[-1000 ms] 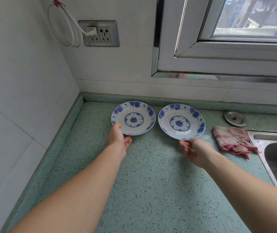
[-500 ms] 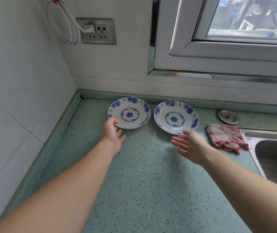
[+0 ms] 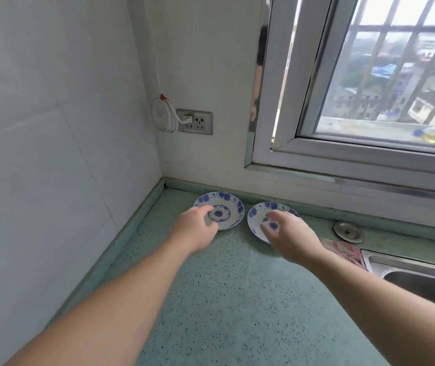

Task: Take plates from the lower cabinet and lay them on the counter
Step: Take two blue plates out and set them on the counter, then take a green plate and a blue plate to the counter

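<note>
Left grip (image 3: 194,231): bare hand, back up, fingers loosely bent and blurred. It lies over the 7 o'clock rim of the left plate, and I cannot tell whether it touches or holds it.
Right grip (image 3: 294,240): bare hand, fingers loose and spread, nothing closed in them. It covers the 4 o'clock half of the right plate, and contact is too blurred to tell.
Left plate (image 3: 227,204): white with a blue flower border and a blue centre medallion. It lies flat at 11 o'clock on the desk, near the corner.
Right plate (image 3: 257,217): same pattern, flat at 12 o'clock on the desk, just beside the left plate at its 3 o'clock, with a narrow gap between the rims.
Desk (image 3: 237,299): green speckled stone with a raised green lip along the back and left walls.
Sink (image 3: 422,278): steel, at 3 o'clock.
Cloth (image 3: 343,250): red-and-white, crumpled, between the right forearm and the sink rim.
Metal disc (image 3: 348,231): round, at 2 o'clock, at the cloth's 12 o'clock.
Socket (image 3: 197,122): grey plate on the back wall above the left plate. A white plug (image 3: 187,118) is in its left outlet, and a white cable coil (image 3: 162,118) with a red tie hangs at its 9 o'clock. Markings are too small to read.
Window (image 3: 369,75): white frame, bars outside.
Bottle (image 3: 432,134): yellow and blue, on the outer ledge, label too blurred to read.
</note>
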Action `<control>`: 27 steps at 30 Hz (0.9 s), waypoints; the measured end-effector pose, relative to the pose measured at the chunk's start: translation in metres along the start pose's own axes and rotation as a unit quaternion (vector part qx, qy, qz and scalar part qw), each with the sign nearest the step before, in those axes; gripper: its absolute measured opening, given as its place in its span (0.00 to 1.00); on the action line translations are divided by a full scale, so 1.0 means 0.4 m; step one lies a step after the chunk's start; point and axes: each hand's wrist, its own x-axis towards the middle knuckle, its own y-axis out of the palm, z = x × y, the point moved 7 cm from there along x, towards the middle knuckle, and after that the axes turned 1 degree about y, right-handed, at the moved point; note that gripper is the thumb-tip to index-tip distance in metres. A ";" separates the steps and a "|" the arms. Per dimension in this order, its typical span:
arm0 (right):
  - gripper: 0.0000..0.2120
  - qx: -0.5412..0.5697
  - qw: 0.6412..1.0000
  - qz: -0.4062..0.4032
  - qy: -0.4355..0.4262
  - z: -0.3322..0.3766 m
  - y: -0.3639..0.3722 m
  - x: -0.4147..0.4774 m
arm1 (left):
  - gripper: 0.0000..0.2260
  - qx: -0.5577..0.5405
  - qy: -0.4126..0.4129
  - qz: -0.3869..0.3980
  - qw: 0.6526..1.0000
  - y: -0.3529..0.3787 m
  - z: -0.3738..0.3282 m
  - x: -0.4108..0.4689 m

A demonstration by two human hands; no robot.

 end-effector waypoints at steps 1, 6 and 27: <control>0.20 -0.059 0.997 -0.002 -0.045 0.022 -0.013 -0.020 | 0.22 0.044 0.011 -0.003 0.999 -0.012 -0.016 -0.030; 0.18 -0.114 0.983 -0.007 -0.142 0.087 -0.073 -0.140 | 0.22 0.161 0.008 -0.029 0.987 -0.053 -0.094 -0.218; 0.23 0.011 0.838 0.157 -0.522 0.658 -0.018 -1.073 | 0.23 0.149 -0.353 -0.284 0.879 -0.252 0.087 -1.506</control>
